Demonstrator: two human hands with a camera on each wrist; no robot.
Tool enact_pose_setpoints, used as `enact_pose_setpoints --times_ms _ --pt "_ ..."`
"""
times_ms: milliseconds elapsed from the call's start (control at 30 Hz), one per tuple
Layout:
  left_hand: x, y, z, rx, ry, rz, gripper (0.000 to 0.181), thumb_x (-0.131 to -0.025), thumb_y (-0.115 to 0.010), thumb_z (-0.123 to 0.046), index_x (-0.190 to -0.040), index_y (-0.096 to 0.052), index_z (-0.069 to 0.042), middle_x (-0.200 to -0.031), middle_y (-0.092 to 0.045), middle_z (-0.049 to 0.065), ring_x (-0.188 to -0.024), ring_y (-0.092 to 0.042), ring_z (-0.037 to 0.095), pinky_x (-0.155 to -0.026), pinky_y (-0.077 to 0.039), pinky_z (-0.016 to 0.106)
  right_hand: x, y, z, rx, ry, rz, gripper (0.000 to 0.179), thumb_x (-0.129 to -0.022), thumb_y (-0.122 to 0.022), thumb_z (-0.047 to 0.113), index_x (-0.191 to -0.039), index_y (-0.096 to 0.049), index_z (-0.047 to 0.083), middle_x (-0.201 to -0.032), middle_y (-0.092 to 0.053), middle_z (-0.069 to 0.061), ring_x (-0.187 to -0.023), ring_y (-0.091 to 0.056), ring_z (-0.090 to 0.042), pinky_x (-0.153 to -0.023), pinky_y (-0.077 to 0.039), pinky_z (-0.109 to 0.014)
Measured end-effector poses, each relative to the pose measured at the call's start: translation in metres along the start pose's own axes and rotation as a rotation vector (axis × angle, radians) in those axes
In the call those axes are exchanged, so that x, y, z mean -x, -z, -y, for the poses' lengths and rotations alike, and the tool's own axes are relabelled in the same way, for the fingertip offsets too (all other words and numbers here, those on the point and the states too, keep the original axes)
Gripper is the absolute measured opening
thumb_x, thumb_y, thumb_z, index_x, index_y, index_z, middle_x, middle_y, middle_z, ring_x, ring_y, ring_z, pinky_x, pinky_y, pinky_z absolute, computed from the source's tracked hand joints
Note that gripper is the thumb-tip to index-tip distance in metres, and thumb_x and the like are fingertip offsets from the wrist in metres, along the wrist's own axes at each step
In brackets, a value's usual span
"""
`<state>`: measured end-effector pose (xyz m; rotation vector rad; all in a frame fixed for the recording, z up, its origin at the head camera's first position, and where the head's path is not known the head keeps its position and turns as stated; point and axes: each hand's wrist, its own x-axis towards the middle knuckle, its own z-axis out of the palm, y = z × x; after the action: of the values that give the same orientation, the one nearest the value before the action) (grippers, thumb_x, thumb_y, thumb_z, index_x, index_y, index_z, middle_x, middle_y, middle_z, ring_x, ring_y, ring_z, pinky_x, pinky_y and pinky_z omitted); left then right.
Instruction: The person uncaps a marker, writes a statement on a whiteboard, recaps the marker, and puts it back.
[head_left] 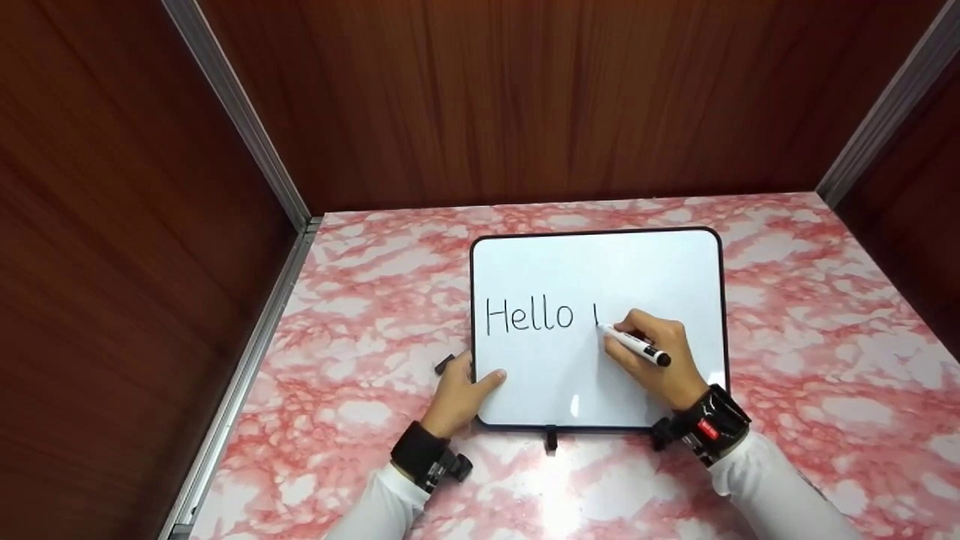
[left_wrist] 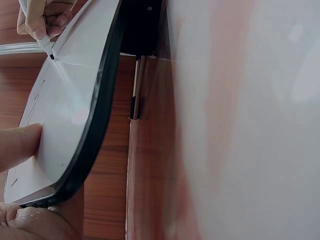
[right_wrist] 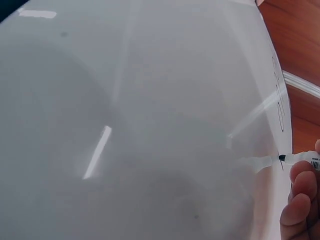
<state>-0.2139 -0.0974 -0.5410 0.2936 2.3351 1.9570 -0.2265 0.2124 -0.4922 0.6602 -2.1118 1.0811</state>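
A black-framed whiteboard (head_left: 540,382) stands propped up, with "Hello" and one short stroke after it in black. My left hand (head_left: 459,394) grips its lower left edge; in the left wrist view the thumb (left_wrist: 22,145) lies on the white face and the other fingers are partly hidden behind the frame. My right hand (head_left: 660,356) pinches a white marker (head_left: 634,344) with a black end. In the right wrist view the marker's dark tip (right_wrist: 282,158) is right at the new stroke.
Under the board's lower edge a small black foot (head_left: 552,439) shows. A small black piece (head_left: 445,365) lies beside my left hand. The red and white marbled table (head_left: 360,375) is bounded by brown wood-grain panels (head_left: 525,105) with metal edge strips (head_left: 247,127).
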Motion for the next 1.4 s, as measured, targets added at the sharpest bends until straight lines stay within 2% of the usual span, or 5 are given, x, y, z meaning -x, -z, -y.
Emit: enact_pose_setpoints --times_ms 400,600,1067,1267,1400 --pt "0.000 0.000 0.002 0.003 0.007 0.009 0.039 -0.101 -0.074 -0.009 -0.135 -0.065 0.007 -0.125 -0.077 0.025 -0.101 -0.076 0.023 -0.093 -0.063 0.034 -0.014 0.008 -0.004 0.018 0.002 -0.037 0.017 -0.079 -0.079 -0.007 -0.078 -0.068 0.006 -0.067 -0.071 -0.002 -0.058 -0.046 0.002 -0.052 -0.035 -0.012" --pt "-0.001 0.000 0.003 0.000 -0.004 0.009 0.039 -0.100 -0.074 -0.010 -0.135 -0.066 0.007 -0.125 -0.077 0.024 -0.100 -0.076 0.020 -0.092 -0.062 0.032 -0.016 0.010 -0.005 0.022 -0.002 -0.030 0.017 -0.080 -0.080 -0.006 -0.079 -0.069 0.007 -0.067 -0.071 -0.001 -0.058 -0.047 0.002 -0.053 -0.036 -0.011" --pt "0.000 0.000 0.002 0.032 0.003 0.012 0.041 -0.100 -0.074 -0.007 -0.137 -0.064 0.007 -0.127 -0.076 0.026 -0.104 -0.078 0.029 -0.093 -0.065 0.038 -0.007 0.010 -0.004 0.032 -0.016 -0.005 0.019 -0.079 -0.080 -0.006 -0.077 -0.067 0.007 -0.066 -0.069 0.000 -0.056 -0.046 0.001 -0.051 -0.036 -0.012" --pt "0.000 0.000 0.003 0.026 0.016 0.007 0.041 -0.101 -0.073 -0.007 -0.137 -0.064 0.008 -0.128 -0.076 0.026 -0.105 -0.078 0.029 -0.094 -0.065 0.039 -0.001 0.011 -0.003 0.035 -0.016 0.008 0.019 -0.079 -0.080 -0.006 -0.078 -0.067 0.007 -0.065 -0.068 0.000 -0.056 -0.045 0.002 -0.050 -0.036 -0.013" --pt "0.000 0.000 0.002 0.009 -0.004 0.004 0.041 -0.100 -0.074 -0.007 -0.137 -0.065 0.008 -0.128 -0.076 0.026 -0.105 -0.076 0.026 -0.095 -0.063 0.037 0.001 0.012 -0.003 0.034 -0.014 0.004 0.019 -0.078 -0.081 -0.006 -0.077 -0.067 0.007 -0.066 -0.069 0.001 -0.057 -0.045 0.004 -0.050 -0.036 -0.014"
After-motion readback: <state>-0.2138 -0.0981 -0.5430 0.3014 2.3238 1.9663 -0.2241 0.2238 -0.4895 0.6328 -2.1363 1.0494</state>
